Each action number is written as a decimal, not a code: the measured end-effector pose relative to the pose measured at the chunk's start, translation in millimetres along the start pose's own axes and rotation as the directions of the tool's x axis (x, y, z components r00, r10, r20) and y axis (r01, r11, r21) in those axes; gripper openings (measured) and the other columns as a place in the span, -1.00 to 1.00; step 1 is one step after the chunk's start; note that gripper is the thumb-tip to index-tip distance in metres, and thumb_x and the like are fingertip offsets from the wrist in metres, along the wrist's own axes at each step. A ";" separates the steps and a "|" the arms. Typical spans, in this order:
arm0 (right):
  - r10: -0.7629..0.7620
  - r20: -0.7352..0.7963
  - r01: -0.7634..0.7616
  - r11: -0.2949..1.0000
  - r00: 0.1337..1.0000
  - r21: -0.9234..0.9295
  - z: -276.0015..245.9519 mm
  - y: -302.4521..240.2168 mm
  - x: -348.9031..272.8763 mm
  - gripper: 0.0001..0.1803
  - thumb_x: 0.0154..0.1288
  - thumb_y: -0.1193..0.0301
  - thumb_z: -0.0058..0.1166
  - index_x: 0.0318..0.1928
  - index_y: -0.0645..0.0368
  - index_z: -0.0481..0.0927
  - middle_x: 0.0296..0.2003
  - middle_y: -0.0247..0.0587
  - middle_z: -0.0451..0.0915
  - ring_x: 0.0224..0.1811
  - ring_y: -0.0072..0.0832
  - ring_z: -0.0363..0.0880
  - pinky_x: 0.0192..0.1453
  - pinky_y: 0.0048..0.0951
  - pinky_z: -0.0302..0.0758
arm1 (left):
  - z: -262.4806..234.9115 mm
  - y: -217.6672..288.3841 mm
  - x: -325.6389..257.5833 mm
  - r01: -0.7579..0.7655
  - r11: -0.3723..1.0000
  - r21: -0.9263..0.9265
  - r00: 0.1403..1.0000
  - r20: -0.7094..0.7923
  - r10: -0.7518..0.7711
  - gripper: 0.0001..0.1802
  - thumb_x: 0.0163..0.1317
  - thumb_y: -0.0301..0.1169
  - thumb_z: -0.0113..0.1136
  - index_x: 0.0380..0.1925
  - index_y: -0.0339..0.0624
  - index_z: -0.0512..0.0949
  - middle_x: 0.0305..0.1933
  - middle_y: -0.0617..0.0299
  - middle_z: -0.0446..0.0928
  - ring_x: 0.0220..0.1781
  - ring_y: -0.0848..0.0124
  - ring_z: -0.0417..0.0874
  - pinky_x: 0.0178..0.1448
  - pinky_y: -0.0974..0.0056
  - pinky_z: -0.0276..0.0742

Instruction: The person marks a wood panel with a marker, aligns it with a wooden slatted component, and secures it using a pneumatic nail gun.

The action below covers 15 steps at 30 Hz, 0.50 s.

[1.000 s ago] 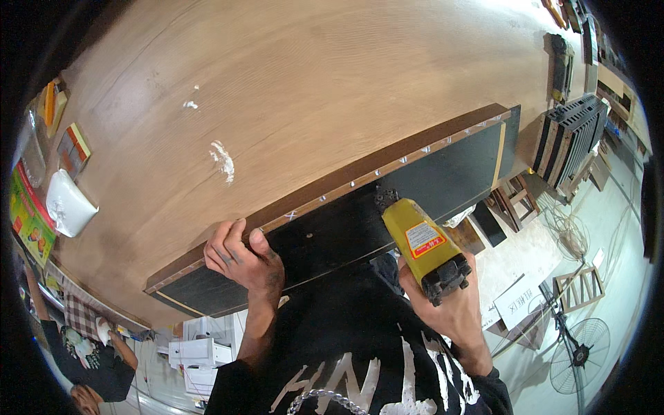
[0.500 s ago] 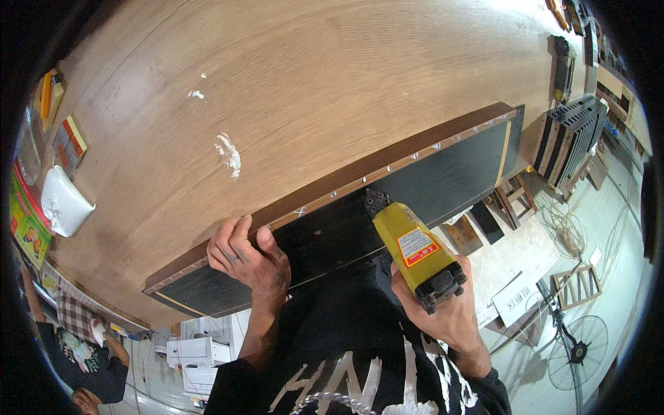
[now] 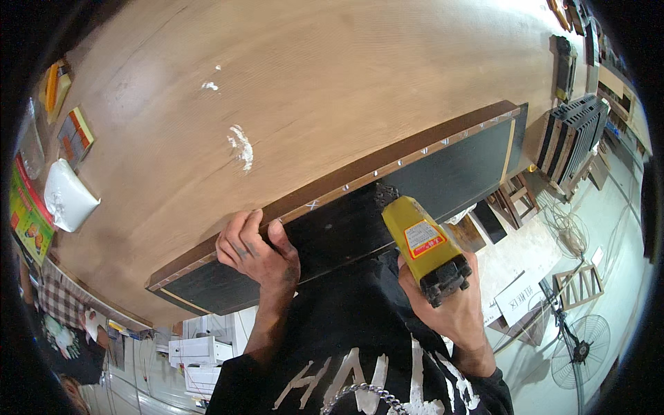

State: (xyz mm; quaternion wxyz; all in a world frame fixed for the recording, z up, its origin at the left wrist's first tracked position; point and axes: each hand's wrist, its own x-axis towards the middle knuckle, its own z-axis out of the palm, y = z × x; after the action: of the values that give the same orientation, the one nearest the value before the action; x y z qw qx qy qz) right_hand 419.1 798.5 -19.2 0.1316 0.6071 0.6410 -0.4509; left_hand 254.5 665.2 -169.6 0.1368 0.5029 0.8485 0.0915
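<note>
A long panel with a brown wooden edge strip (image 3: pixel 387 153) and a dark face (image 3: pixel 449 169) lies slantwise along the near side of the table. White marks and a cross are spaced along the strip. My left hand (image 3: pixel 259 250) is closed over the strip left of the middle, fingers on top and thumb toward the cross. In my right hand (image 3: pixel 449 311) is a yellow nail gun (image 3: pixel 423 235), gripped from below. Its black nose sits over the dark face, close to the marked strip; whether it touches cannot be made out.
The wood-grain table (image 3: pixel 332 76) carries white smears (image 3: pixel 241 146). A white bag (image 3: pixel 69 196) and sandpaper-like packs (image 3: pixel 76 133) lie left. Slatted dark pieces (image 3: pixel 573 138) are stacked right. A fan (image 3: pixel 579 351) and loose cable stand on the floor lower right. Another person (image 3: pixel 69 339) is at lower left.
The whole scene has shifted slightly to the right in view. Both hands and the nail gun keep about the same place on the panel. The other person at lower left has moved toward the view's edge.
</note>
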 end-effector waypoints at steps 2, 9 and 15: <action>0.019 0.015 -0.019 0.999 1.000 0.048 2.0 -2.2 -1.4 -0.57 -0.06 0.48 0.25 -0.16 0.39 0.43 -0.51 -0.01 0.57 -0.50 -0.23 0.64 -0.33 -0.33 0.54 | 1.4 1.8 0.5 -0.004 1.000 -0.020 1.000 -0.007 0.004 -0.59 0.48 -0.08 -0.20 -0.12 -0.19 0.47 -0.04 0.12 0.43 0.03 0.16 0.39 0.21 0.00 0.13; 0.074 0.114 -0.089 0.987 0.991 0.134 14.1 -5.2 -2.8 -0.53 -0.07 0.47 0.25 -0.13 0.39 0.42 -0.52 0.06 0.58 -0.49 -0.19 0.64 -0.30 -0.31 0.54 | 2.2 0.0 -0.3 -0.005 0.999 -0.036 1.000 0.006 0.005 -0.56 0.47 -0.06 -0.20 -0.12 -0.21 0.48 -0.03 0.10 0.43 0.04 0.15 0.38 0.23 -0.02 0.11; 0.036 0.085 -0.048 0.989 0.996 0.142 14.6 -9.1 -0.1 -0.52 -0.07 0.46 0.25 -0.11 0.40 0.42 -0.50 0.08 0.59 -0.49 -0.19 0.65 -0.32 -0.31 0.55 | 2.5 -1.1 -2.0 -0.001 0.999 -0.036 1.000 0.013 0.001 -0.55 0.47 -0.06 -0.20 -0.13 -0.22 0.48 -0.01 0.10 0.42 0.07 0.15 0.36 0.23 -0.02 0.09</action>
State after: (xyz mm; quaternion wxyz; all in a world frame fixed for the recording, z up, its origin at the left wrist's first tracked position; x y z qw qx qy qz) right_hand 405.5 788.9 -23.4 0.1233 0.6092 0.5879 -0.5177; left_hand 255.4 663.0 -171.9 0.1514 0.5013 0.8456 0.1036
